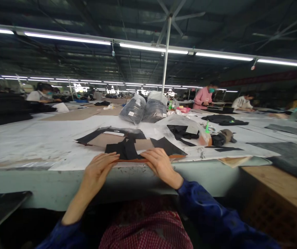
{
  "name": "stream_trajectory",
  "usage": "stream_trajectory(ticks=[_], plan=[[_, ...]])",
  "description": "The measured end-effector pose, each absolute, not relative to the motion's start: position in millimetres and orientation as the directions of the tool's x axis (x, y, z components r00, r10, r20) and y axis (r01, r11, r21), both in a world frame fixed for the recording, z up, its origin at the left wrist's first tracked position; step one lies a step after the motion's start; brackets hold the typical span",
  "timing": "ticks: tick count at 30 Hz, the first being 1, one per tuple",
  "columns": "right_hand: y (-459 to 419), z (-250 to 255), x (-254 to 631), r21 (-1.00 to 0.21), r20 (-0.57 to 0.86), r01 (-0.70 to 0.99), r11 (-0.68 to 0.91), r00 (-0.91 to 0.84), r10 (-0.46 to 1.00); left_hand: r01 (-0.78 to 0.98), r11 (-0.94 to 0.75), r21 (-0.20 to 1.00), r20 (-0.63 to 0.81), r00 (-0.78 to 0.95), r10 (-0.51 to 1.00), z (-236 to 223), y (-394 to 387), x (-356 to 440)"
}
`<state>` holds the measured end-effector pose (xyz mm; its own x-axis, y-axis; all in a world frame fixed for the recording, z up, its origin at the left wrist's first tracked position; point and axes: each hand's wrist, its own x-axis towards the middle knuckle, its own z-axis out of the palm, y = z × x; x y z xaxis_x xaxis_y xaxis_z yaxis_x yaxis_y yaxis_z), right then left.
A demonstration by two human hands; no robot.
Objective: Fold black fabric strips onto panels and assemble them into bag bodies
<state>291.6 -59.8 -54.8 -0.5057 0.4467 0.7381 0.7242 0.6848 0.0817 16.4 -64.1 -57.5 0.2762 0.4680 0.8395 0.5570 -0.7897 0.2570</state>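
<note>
Pieces of black fabric (131, 149) lie at the front edge of the table, over a flat brown and orange-edged piece. My left hand (100, 166) rests its outstretched fingertips on the left end of the fabric. On the right, my right hand (161, 164) lies with its fingers stretched flat over a small white strip (140, 151) and the fabric's front edge. Neither hand is closed round anything. Just behind are dark panels and a brown card-like piece (106, 139) with a white label on top.
Clear plastic bags (155, 107) of dark goods stand at mid-table. To their right are a bag with black pieces (182, 133), a green-tipped bottle (207, 133) and tape rolls (225, 136). A wooden box (280, 183) stands at right. Several people work farther back.
</note>
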Motion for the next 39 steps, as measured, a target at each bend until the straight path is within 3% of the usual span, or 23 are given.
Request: stream_trajectory(ticks=[4, 7, 10, 16, 21, 30, 33, 39], plan=[[-65, -29, 342, 0.046, 0.743, 0.812, 0.582, -0.417, 0.523, 0.530, -0.606, 0.593, 0.665, 0.102, 0.740, -23, -80, -9], [-62, -6, 368, -0.146, 0.696, 0.794, 0.591, -0.342, 0.632, 0.448, -0.494, 0.746, 0.550, 0.005, 0.835, 1, -83, -15], [-57, 22, 378, -0.305, 0.633, 0.760, 0.574, -0.288, 0.718, 0.321, -0.465, 0.825, 0.503, -0.044, 0.863, 23, -80, -15], [-60, 91, 370, -0.292, 0.596, 0.764, 0.575, -0.325, 0.734, 0.121, -0.487, 0.865, 0.492, -0.016, 0.870, 59, -81, -26], [-74, 128, 346, -0.363, 0.487, 0.696, 0.620, -0.425, 0.763, 0.125, -0.478, 0.870, 0.492, -0.127, 0.861, 60, -87, -49], [-82, 132, 303, -0.445, 0.364, 0.602, 0.663, -0.555, 0.748, 0.162, -0.388, 0.907, 0.414, -0.184, 0.891, 23, -94, -87], [-79, 128, 291, -0.487, 0.338, 0.573, 0.659, -0.572, 0.747, 0.284, -0.387, 0.877, 0.446, -0.187, 0.875, 22, -104, -91], [-72, 115, 274, -0.546, 0.295, 0.480, 0.687, -0.657, 0.693, 0.384, -0.416, 0.825, 0.468, -0.048, 0.883, 12, -113, -71]])
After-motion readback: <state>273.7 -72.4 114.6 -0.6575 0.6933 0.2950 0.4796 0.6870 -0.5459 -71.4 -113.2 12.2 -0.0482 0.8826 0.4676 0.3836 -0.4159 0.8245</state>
